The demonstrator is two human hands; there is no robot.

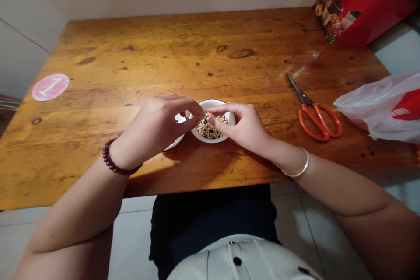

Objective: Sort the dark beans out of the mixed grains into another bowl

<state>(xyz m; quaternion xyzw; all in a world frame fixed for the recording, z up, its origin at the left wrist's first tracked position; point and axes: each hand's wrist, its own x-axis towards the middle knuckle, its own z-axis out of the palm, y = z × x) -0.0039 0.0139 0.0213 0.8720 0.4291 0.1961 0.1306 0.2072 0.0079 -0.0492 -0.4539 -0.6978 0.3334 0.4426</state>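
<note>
A white bowl (230,119) with a dark rim holds mixed pale yellow and black beans (210,131). Over it, my left hand (164,118) has its thumb and index finger pinched together; whatever lies between them is too small to make out. My right hand (244,127) meets it from the other side, thumb and index fingertip close together above the beans, their contents also unclear. A second white bowl (179,141) sits to the left, mostly covered by my left hand, with a few pale bits visible inside.
Orange-handled scissors (316,118) lie on the wooden table (170,61) to the right, points away from me. Beyond them are a white plastic bag (377,105) and a red gift bag (370,4). A round pink sticker (50,87) marked 1 is at the left.
</note>
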